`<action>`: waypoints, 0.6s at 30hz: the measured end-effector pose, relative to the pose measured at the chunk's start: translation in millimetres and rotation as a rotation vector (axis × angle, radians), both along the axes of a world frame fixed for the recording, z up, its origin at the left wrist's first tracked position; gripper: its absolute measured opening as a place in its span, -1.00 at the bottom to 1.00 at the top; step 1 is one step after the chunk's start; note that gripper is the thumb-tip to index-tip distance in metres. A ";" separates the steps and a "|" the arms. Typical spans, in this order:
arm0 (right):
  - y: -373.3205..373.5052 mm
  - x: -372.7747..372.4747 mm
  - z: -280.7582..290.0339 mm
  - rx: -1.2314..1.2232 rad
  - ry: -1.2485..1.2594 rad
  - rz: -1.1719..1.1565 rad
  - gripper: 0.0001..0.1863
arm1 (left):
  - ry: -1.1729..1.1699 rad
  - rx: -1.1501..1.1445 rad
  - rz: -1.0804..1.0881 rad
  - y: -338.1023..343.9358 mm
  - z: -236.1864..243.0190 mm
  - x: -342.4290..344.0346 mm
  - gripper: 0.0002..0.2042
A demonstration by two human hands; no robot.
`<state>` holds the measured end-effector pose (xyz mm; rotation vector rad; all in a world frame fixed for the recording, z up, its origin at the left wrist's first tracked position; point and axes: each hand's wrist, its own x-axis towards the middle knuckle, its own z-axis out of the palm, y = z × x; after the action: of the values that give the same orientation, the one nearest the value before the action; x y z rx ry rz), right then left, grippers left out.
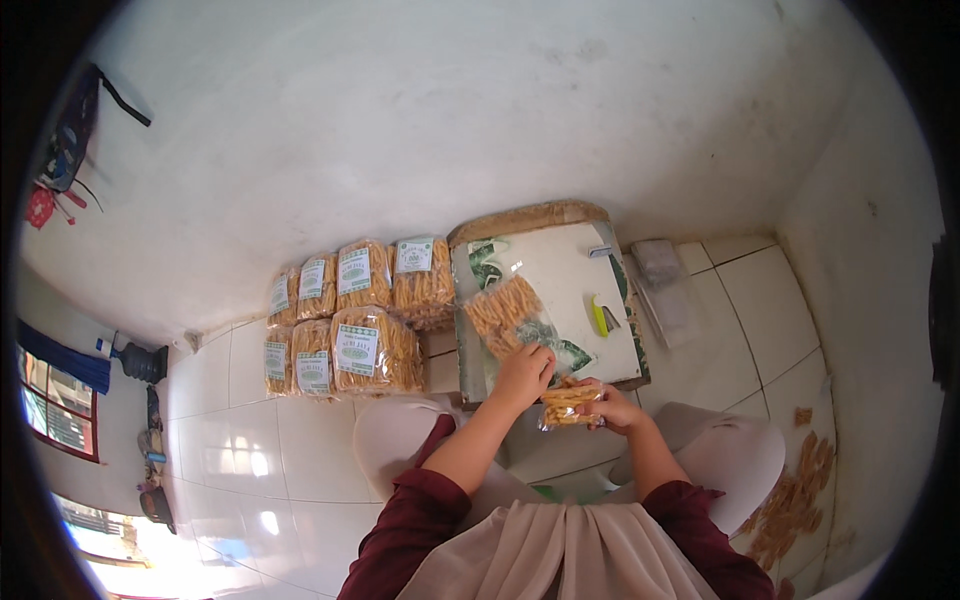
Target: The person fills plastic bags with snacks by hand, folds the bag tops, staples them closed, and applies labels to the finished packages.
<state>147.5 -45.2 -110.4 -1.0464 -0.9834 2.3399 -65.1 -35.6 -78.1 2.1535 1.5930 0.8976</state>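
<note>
My right hand (615,408) grips a small clear pack of golden snack sticks (567,405) just off the front edge of a low board (465,350). My left hand (528,370) is closed at the lower end of a larger flat bag of sticks (500,308) lying on the board, above and left of the small pack; what its curled fingers hold is hidden. To the right on the board lie a green stapler (602,316) and a small grey box (599,251).
Several labelled snack bags (360,355) are stacked left of the board. Clear plastic bags (664,300) lie to its right on the tiled floor (230,450). Loose brown pieces (800,480) lie at the far right. A white wall (400,120) stands behind; my knees (740,460) flank the board.
</note>
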 end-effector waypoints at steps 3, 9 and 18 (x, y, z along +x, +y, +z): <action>1.8 3.2 -11.7 -0.035 0.003 -0.168 -0.50 | 0.095 0.080 0.034 -2.2 3.8 1.5 -0.88; -8.1 -12.8 -0.9 -0.041 -0.072 -0.368 -0.53 | 0.096 -0.130 0.109 -11.3 -5.5 0.1 -0.81; -25.5 -39.5 -38.0 0.840 -0.357 -0.475 -0.49 | -0.059 -0.055 0.139 -12.4 -7.7 20.7 -0.86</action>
<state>108.0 -70.8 -148.3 -1.1588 -1.4580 1.1809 -44.4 -48.0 -85.8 1.9806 1.7350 0.9388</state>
